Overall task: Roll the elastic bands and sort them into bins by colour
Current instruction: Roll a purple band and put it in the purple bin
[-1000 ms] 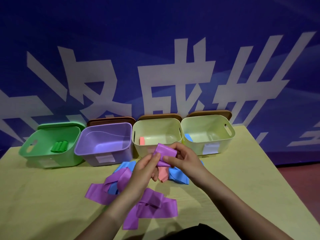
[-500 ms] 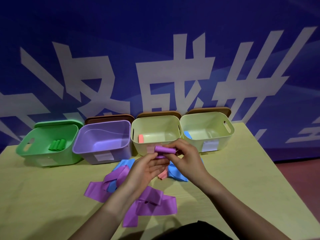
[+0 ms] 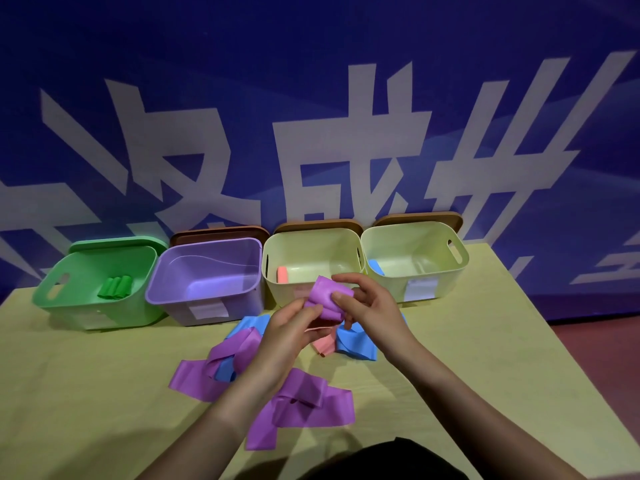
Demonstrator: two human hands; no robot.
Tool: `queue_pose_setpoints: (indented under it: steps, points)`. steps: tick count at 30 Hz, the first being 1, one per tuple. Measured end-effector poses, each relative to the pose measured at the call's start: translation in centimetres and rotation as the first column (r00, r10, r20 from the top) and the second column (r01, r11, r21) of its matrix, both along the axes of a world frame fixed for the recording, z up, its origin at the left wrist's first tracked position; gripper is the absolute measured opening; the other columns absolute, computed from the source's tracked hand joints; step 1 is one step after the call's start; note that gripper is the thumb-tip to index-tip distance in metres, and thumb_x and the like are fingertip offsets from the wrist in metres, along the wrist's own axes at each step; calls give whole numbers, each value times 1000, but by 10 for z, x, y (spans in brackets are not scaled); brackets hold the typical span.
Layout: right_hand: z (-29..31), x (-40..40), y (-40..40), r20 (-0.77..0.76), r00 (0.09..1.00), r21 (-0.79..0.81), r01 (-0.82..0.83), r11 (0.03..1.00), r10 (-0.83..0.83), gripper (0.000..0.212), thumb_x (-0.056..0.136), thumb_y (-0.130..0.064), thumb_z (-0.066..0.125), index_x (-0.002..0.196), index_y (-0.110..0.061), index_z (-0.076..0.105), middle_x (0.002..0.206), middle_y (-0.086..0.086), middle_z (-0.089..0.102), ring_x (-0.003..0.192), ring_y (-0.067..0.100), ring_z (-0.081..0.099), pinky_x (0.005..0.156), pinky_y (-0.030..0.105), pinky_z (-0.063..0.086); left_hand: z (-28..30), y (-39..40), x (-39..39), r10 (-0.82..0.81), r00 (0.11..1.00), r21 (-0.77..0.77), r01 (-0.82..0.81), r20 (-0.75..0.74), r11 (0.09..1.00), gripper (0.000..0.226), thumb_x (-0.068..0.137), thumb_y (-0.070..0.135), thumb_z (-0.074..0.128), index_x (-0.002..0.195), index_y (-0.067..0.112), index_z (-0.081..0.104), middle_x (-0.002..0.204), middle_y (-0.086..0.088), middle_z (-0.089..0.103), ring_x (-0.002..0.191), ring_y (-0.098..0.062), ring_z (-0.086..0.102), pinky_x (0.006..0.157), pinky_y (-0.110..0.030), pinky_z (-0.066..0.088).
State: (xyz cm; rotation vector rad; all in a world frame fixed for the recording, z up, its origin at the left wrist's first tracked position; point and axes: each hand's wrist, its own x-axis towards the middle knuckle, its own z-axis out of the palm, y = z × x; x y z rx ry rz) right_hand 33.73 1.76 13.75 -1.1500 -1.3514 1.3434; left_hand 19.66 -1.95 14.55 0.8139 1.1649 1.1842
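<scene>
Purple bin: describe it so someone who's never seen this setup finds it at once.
Four bins stand in a row at the back of the table, against the blue wall. The purple bin is second from the left, between the green bin and a pale yellow bin. It is the only purple one and has no rolled bands inside.

Four bins (image 3: 204, 282); three brown lids (image 3: 221, 231); one green lid (image 3: 117, 242); three green rolls (image 3: 115, 287); two hands (image 3: 372, 304).

The four bins (image 3: 204, 282) look like smooth, slightly glossy plastic. The purple bands (image 3: 304, 403) are thin, matt, rubbery sheet, and the tabletop (image 3: 86, 393) shows a faint wood-grain laminate finish.
</scene>
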Motion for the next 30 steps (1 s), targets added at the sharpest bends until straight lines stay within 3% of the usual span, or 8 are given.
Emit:
queue_pose_setpoints:
  steps: [3, 7, 9, 13, 18, 21, 26, 30]
  points:
    - [1, 0, 0, 15, 998, 19, -54, 998, 53, 20, 90, -1, 60, 108, -9, 64, 61, -8, 62, 51, 4, 55, 55, 19, 47, -2, 3, 0, 50, 998, -13, -49, 34, 999, 23, 96, 6, 48, 85, 0, 67, 78, -12, 70, 75, -18, 67, 74, -27, 55]
    - [-2, 6, -1, 248, 967, 182, -108, 977, 61, 29, 89, -17, 67, 114, -32, 61, 102, -6, 64, 88, 1, 58, 74, 14, 47, -7, 3, -1, 45, 999, 13, -45, -14, 999, 29, 96, 10, 49, 76, -1, 67, 73, -12, 67, 73, -20, 60, 72, -25, 53]
    - [-1, 10, -1, 288, 954, 198, -150, 969, 89, 38, 86, -22, 70, 119, -37, 57, 109, -5, 61, 95, 2, 56, 77, 14, 47, -9, 4, -2, 39, 998, 23, -39, -40, 999, 29, 96, 12, 50, 75, 2, 67, 72, -11, 66, 74, -21, 58, 73, -26, 52]
    - [2, 11, 1, 274, 957, 184, -150, 971, 96, 46, 82, -13, 74, 118, -37, 56, 112, -11, 63, 95, 1, 59, 78, 17, 50, -13, 6, -1, 26, 995, 16, -25, -98, 1000, 23, 95, 13, 54, 79, 5, 69, 76, -11, 69, 78, -22, 62, 76, -27, 53]
    - [1, 7, 1, 216, 974, 195, -111, 974, 68, 39, 79, -2, 72, 108, -25, 59, 100, -11, 62, 88, 4, 58, 75, 20, 50, -15, 8, -1, 88, 995, -80, -91, -49, 993, 18, 91, 11, 61, 91, -5, 67, 83, -21, 63, 72, -23, 57, 63, -19, 54]
    - [0, 2, 1, 111, 992, 151, -70, 986, 53, 38, 75, 5, 73, 96, -24, 61, 89, -9, 62, 81, 6, 58, 71, 20, 50, -15, 9, 0, 120, 992, -97, -122, -31, 988, 13, 89, 10, 63, 87, -2, 67, 80, -19, 63, 69, -20, 58, 60, -18, 53]
    - [-1, -5, -3, 39, 999, 111, -15, 994, 11, 37, 75, 5, 73, 94, -24, 59, 81, -5, 59, 69, 0, 55, 63, 15, 46, -17, 10, -2, 136, 988, -26, -138, -69, 990, 13, 90, 9, 62, 84, -1, 66, 76, -17, 61, 62, -15, 56, 62, -19, 52]
    - [3, -3, -5, -29, 999, 124, -37, 992, 41, 36, 81, -1, 72, 103, -27, 61, 95, -6, 64, 82, -1, 59, 73, 17, 51, -16, 11, -7, 124, 984, 43, -120, -124, 992, 13, 91, 11, 61, 81, 4, 67, 75, -14, 64, 69, -17, 59, 69, -23, 52]
